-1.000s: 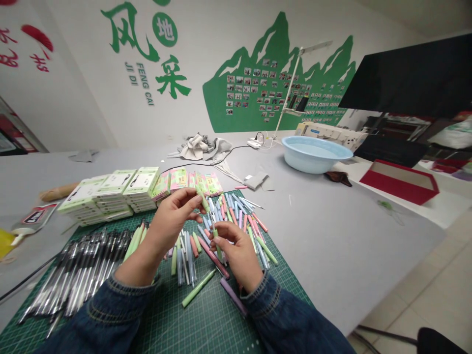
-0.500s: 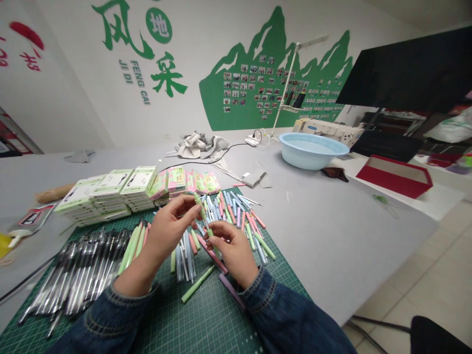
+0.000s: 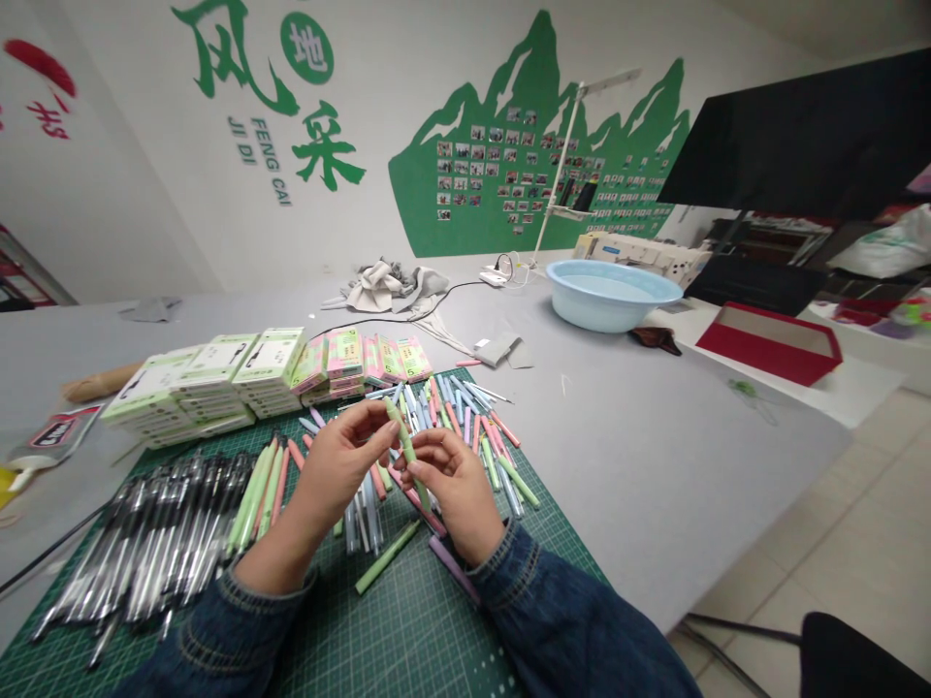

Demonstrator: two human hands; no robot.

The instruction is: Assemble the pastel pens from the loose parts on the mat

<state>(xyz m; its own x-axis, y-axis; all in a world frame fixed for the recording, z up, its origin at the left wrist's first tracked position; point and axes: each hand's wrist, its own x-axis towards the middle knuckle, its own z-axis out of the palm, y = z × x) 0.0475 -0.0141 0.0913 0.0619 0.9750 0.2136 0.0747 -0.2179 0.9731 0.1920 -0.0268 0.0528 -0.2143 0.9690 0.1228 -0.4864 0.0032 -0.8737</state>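
- Two bare hands, the left hand (image 3: 336, 475) and the right hand (image 3: 452, 494), meet above a green cutting mat (image 3: 443, 640), fingertips of both closed in a pinch on one pen.
- That pale green pen (image 3: 405, 454), slim and matte, sits tilted between them, its top toward 11 o'clock.
- Loose pastel pens (image 3: 451, 417) lie scattered at 12 o'clock, black pens (image 3: 167, 543) side by side at 9 o'clock.
- Stacked pen boxes (image 3: 269, 357) sit at 11 o'clock, a pale blue basin (image 3: 603, 296) farther off at 1 o'clock.

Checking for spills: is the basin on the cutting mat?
No, the blue basin stands on the grey table, apart from the cutting mat.
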